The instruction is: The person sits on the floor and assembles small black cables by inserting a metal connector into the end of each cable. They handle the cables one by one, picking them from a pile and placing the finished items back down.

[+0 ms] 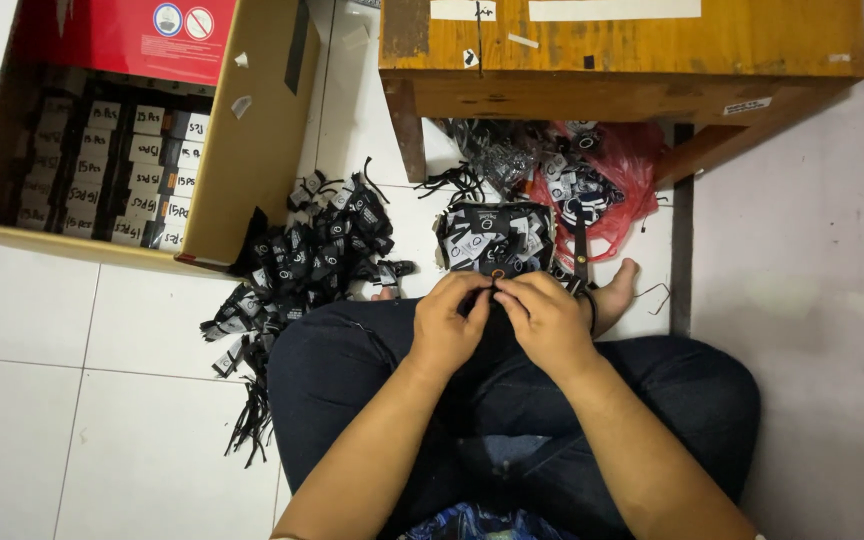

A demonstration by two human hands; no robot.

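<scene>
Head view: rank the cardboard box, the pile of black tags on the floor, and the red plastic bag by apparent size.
1. cardboard box
2. pile of black tags
3. red plastic bag, partly hidden under the wooden table, so its rank is unsure.

small black item between the fingertips hidden, cardboard box (252,150) cut off at top edge

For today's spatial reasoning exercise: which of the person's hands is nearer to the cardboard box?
Left. The left hand is over the lap, on the side towards the cardboard box at upper left. The right hand touches it fingertip to fingertip but lies farther from the box.
</scene>
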